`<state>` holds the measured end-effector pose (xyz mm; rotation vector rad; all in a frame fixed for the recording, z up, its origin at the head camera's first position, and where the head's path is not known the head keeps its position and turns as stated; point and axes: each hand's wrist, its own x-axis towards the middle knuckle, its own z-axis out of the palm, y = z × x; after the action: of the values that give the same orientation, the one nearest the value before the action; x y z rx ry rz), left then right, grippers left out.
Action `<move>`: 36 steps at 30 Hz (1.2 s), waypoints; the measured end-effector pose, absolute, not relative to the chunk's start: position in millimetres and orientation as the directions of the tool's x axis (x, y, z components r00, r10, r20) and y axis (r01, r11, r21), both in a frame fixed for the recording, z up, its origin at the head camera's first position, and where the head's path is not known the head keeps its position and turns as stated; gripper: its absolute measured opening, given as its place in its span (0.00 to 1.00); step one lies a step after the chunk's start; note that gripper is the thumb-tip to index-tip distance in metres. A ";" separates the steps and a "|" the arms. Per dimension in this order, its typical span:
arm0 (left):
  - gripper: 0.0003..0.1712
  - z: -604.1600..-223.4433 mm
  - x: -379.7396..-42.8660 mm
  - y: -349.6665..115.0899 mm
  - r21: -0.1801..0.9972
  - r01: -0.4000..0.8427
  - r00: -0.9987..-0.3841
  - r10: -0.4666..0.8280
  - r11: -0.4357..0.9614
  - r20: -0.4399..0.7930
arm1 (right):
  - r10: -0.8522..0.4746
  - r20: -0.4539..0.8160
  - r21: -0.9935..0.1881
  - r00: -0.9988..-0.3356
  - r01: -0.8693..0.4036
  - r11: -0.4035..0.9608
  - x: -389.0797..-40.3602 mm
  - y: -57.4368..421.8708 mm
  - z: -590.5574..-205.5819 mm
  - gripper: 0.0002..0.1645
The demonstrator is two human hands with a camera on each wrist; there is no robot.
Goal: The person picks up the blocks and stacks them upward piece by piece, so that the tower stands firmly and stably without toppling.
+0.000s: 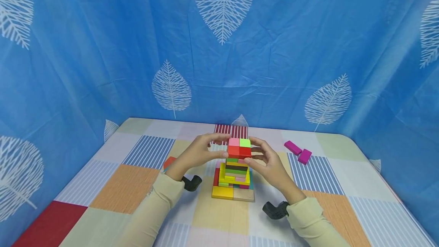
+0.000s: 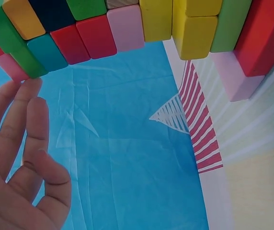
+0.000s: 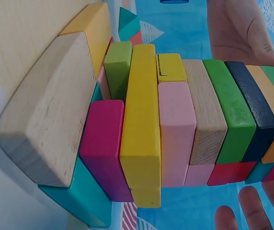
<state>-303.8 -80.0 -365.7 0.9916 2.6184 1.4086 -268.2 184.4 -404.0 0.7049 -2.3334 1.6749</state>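
A tall tower of coloured wooden blocks (image 1: 236, 180) stands on the table, with pink, light green and red blocks (image 1: 239, 151) on top. On its left side, my left hand (image 1: 202, 149) has its thumb and fingertips at the top blocks. In the left wrist view the fingers (image 2: 17, 120) are fairly straight, with tips touching a pink block (image 2: 11, 67) and a green one. My right hand (image 1: 269, 163) is at the opposite side, thumb near the front and fingers spread along the top blocks. Its fingertips (image 3: 252, 206) reach the tower's upper end in the right wrist view, partly out of frame.
Two magenta blocks (image 1: 293, 148) lie on the checked tablecloth (image 1: 219, 216) to the right. An orange-red block (image 1: 169, 162) is partly hidden behind my left wrist. Black devices (image 1: 274, 210) sit at both wrists. A blue curtain (image 1: 219, 68) hangs behind the table.
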 end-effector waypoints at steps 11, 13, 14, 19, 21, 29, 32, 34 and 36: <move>0.38 -367.0 -305.6 -81.9 0.747 0.509 -0.809 0.533 0.427 0.247 | -0.251 0.400 -0.833 -0.881 -0.464 0.302 -266.6 183.4 -402.1 0.39; 0.37 -367.0 -305.8 -82.0 0.752 0.506 -0.810 0.532 0.424 0.245 | -0.253 0.399 -0.834 -0.881 -0.464 0.298 -266.8 183.1 -402.2 0.39; 0.37 -366.9 -305.7 -81.9 0.753 0.503 -0.811 0.532 0.424 0.243 | -0.253 0.398 -0.835 -0.882 -0.463 0.297 -266.8 183.0 -402.2 0.39; 0.41 -367.5 -304.9 -80.5 0.742 0.505 -0.809 0.543 0.442 0.227 | -0.253 0.380 -0.834 -0.890 -0.448 0.322 -267.1 183.0 -403.2 0.45; 0.43 -368.5 -304.5 -79.2 0.728 0.518 -0.800 0.555 0.449 0.227 | -0.255 0.376 -0.830 -0.891 -0.446 0.334 -267.0 182.9 -403.8 0.47; 0.43 -372.5 -303.1 -76.0 0.706 0.535 -0.800 0.548 0.464 0.246 | -0.251 0.368 -0.836 -0.895 -0.437 0.331 -267.0 180.7 -404.7 0.47; 0.43 -372.8 -303.0 -75.6 0.710 0.529 -0.803 0.544 0.465 0.242 | -0.253 0.364 -0.840 -0.896 -0.434 0.327 -266.9 180.5 -404.3 0.47; 0.44 -372.6 -303.0 -75.5 0.713 0.527 -0.803 0.547 0.463 0.239 | -0.257 0.368 -0.840 -0.894 -0.438 0.319 -266.9 181.1 -404.1 0.47; 0.45 -372.0 -303.0 -75.7 0.716 0.529 -0.799 0.551 0.455 0.240 | -0.267 0.372 -0.841 -0.889 -0.444 0.310 -266.9 182.1 -404.0 0.47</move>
<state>-303.0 -75.7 -372.0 0.9870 2.6573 1.2916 -266.9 182.1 -404.0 0.6597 -2.4059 1.6268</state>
